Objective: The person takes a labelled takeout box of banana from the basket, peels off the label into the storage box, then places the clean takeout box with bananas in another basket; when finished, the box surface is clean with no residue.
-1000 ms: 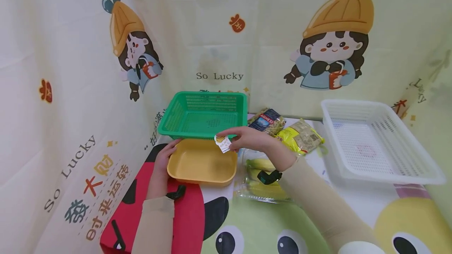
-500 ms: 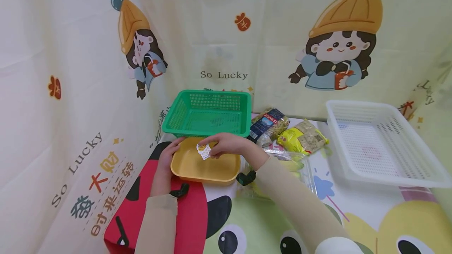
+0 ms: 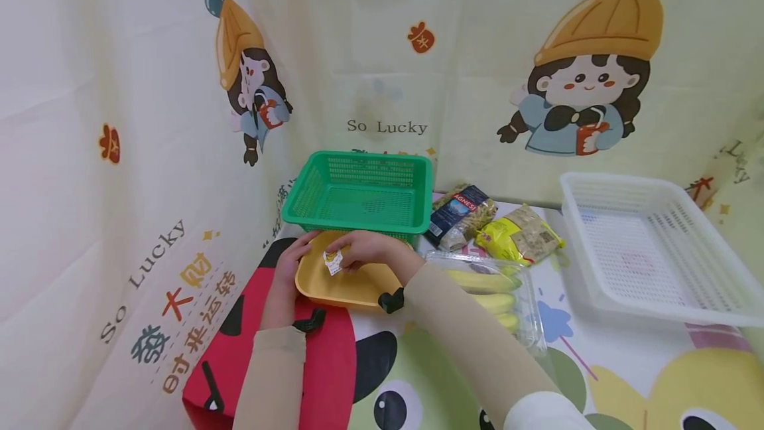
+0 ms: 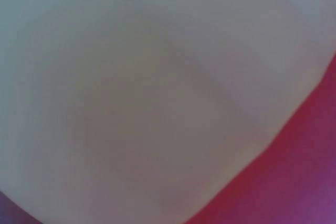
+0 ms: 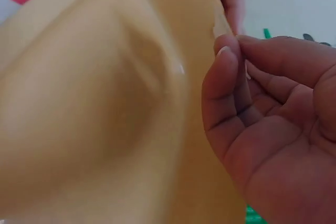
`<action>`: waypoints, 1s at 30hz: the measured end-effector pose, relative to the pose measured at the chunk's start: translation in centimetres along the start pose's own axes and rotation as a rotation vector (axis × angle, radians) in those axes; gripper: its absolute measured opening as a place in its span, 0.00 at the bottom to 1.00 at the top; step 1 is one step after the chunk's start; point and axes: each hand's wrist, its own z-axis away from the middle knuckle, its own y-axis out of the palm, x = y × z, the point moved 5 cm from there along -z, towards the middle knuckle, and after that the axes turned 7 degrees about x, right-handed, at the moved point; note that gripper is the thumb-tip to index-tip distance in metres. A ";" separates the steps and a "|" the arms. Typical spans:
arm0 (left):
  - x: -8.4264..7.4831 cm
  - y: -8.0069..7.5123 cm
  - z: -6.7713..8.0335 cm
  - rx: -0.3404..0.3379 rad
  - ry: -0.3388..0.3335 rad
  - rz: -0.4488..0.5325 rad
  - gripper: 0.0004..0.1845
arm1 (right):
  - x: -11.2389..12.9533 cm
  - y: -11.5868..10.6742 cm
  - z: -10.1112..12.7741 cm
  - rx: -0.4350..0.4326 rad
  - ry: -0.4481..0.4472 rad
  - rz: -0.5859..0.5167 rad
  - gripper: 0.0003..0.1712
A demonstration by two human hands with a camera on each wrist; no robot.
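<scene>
While the shallow yellow plastic tray [image 3: 349,284] lies just in front of the green perforated plastic basket [image 3: 364,194], the left hand [image 3: 290,264] grips its left rim, fingers curled over the edge. Over the tray's far left part, the right hand [image 3: 365,249] pinches a small white paper label [image 3: 332,262] between thumb and fingertips.

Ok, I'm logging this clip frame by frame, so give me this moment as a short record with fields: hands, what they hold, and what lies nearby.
left hand: grips the near-left rim of the yellow tray
right hand: pinches a small white tag over the tray
behind tray: green basket
right of tray: clear box of bananas, two food packets
far right: white basket
</scene>
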 end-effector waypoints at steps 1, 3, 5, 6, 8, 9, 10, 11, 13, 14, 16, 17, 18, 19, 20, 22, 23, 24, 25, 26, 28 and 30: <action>0.0 0.0 0.0 0.000 -0.005 0.005 0.27 | -0.1 0.1 -0.3 0.003 0.005 0.001 0.26; 0.1 -0.1 -0.1 -0.006 -0.010 0.015 0.26 | -0.3 0.3 -0.9 0.003 0.020 0.000 0.26; 0.3 -0.3 -0.2 0.003 -0.012 0.009 0.26 | -0.4 0.4 -1.3 -0.001 0.036 0.000 0.27; 0.4 -0.4 -0.3 0.009 -0.015 0.010 0.26 | -0.5 0.4 -1.6 -0.001 0.045 -0.007 0.27; 0.5 -0.7 -0.4 0.013 -0.017 0.012 0.26 | -0.6 0.5 -2.0 -0.004 0.062 -0.023 0.28; 0.6 -0.8 -0.5 0.014 -0.020 0.019 0.26 | -0.7 0.5 -2.2 -0.006 0.070 -0.029 0.28; 0.7 -1.0 -0.5 0.014 -0.021 0.014 0.26 | -0.8 0.5 -2.4 -0.005 0.076 -0.040 0.28; 0.9 -1.1 -0.6 0.003 -0.021 0.022 0.26 | -0.9 0.5 -2.6 -0.008 0.082 -0.049 0.28; 1.1 -1.3 -0.7 -0.013 -0.026 0.034 0.26 | -1.1 0.4 -2.9 -0.014 0.092 -0.059 0.27; 1.1 -1.3 -0.7 -0.017 -0.028 0.045 0.26 | -1.1 0.4 -3.1 -0.017 0.095 -0.060 0.26; 0.9 -1.0 -0.5 -0.020 -0.029 0.048 0.26 | -1.2 0.3 -3.2 -0.021 0.100 -0.060 0.25; 0.8 -0.8 -0.5 -0.019 -0.032 0.053 0.26 | -1.3 0.3 -3.3 -0.025 0.101 -0.051 0.24; 0.6 -0.6 -0.4 -0.013 -0.036 0.051 0.26 | -1.3 0.3 -3.4 -0.025 0.103 -0.045 0.24; 0.5 -0.5 -0.3 -0.011 -0.039 0.048 0.27 | -1.2 0.3 -3.4 -0.024 0.102 -0.029 0.24; 0.3 -0.4 -0.2 -0.008 -0.042 0.046 0.27 | -1.2 0.3 -3.4 -0.025 0.102 -0.018 0.23; 0.1 -0.3 -0.2 -0.010 -0.050 0.039 0.27 | -1.0 0.4 -3.5 -0.026 0.100 0.011 0.23; 0.1 -0.3 -0.2 -0.016 -0.056 0.038 0.27 | -1.0 0.4 -3.6 -0.026 0.098 0.026 0.24; 0.1 -0.3 -0.2 -0.022 -0.060 0.039 0.27 | -0.9 0.4 -3.6 -0.026 0.098 0.044 0.24; 0.1 -0.3 -0.2 -0.029 -0.063 0.044 0.27 | -0.8 0.4 -3.7 -0.025 0.093 0.072 0.24; 0.1 -0.3 -0.2 -0.034 -0.064 0.046 0.26 | -0.7 0.5 -3.8 -0.025 0.093 0.091 0.24; 0.1 -0.4 -0.3 -0.044 -0.064 0.040 0.26 | -0.6 0.5 -3.9 -0.026 0.087 0.158 0.25; 0.1 -0.4 -0.3 -0.048 -0.057 0.036 0.26 | -0.4 0.6 -4.1 -0.028 0.084 0.251 0.24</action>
